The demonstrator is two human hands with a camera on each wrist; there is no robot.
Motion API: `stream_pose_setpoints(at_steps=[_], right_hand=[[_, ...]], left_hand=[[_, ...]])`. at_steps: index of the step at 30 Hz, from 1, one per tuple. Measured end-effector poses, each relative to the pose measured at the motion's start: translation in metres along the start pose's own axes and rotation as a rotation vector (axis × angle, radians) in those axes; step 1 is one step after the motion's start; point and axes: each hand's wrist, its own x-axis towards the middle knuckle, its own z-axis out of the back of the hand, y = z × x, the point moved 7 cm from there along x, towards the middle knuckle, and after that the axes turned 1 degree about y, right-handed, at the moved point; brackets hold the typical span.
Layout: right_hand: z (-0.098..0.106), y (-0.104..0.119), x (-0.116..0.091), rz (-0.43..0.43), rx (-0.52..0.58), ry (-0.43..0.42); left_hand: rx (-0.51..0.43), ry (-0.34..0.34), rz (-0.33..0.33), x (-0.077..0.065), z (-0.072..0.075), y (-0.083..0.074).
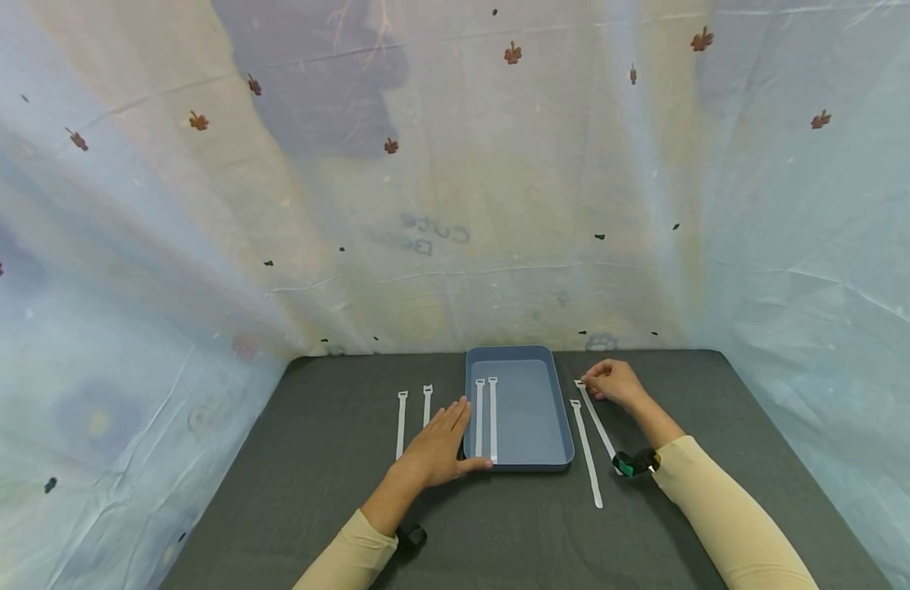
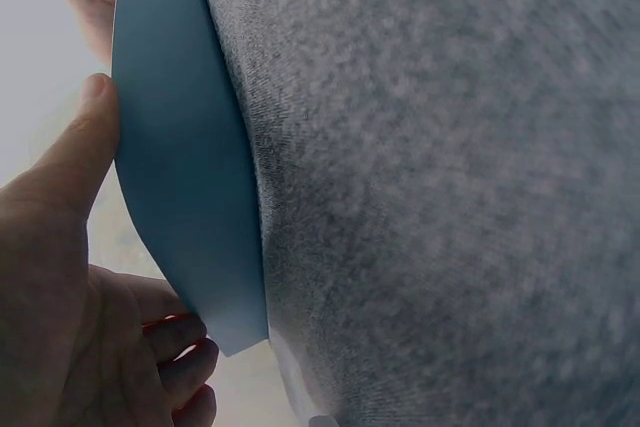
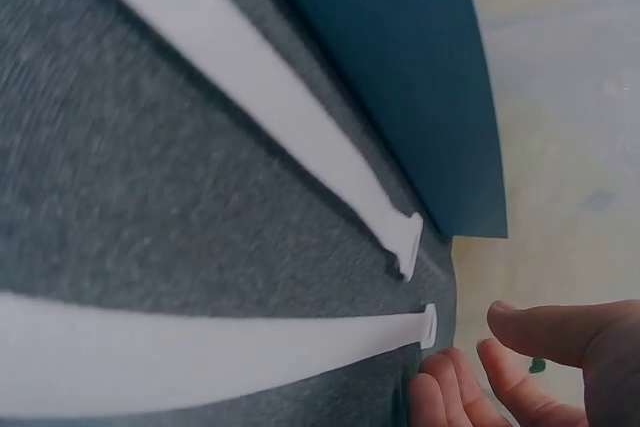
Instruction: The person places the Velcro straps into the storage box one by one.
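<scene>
My left hand (image 1: 436,451) rests at the near left corner of a blue-grey tray (image 1: 529,410), thumb along the front edge and fingers spread along the left side. In the left wrist view the thumb touches the tray's rim. Two white cable straps with slotted heads, a left one (image 1: 480,418) and a right one (image 1: 493,418), lie side by side in the tray. My right hand (image 1: 615,382) is at the head of the outer white strap (image 1: 597,422) right of the tray. In the right wrist view its thumb and fingers are apart, fingertips close by the strap's head (image 3: 430,327).
Another white strap (image 1: 586,455) lies between the tray and the outer strap. Left of the tray lie two more, one (image 1: 402,422) in the open and one (image 1: 427,401) partly hidden by my left hand. A dark cloth (image 1: 337,492) covers the table; a patterned curtain (image 1: 455,205) hangs behind.
</scene>
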Motion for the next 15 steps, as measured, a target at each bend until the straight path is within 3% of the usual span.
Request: stream_pose_setpoints(at_steps=[15], right_hand=[[-0.0008,-0.0110,0.0033,-0.028,-0.118,-0.031]], left_hand=[[-0.011,0.004,0.009,0.0003,-0.0008,-0.0001]])
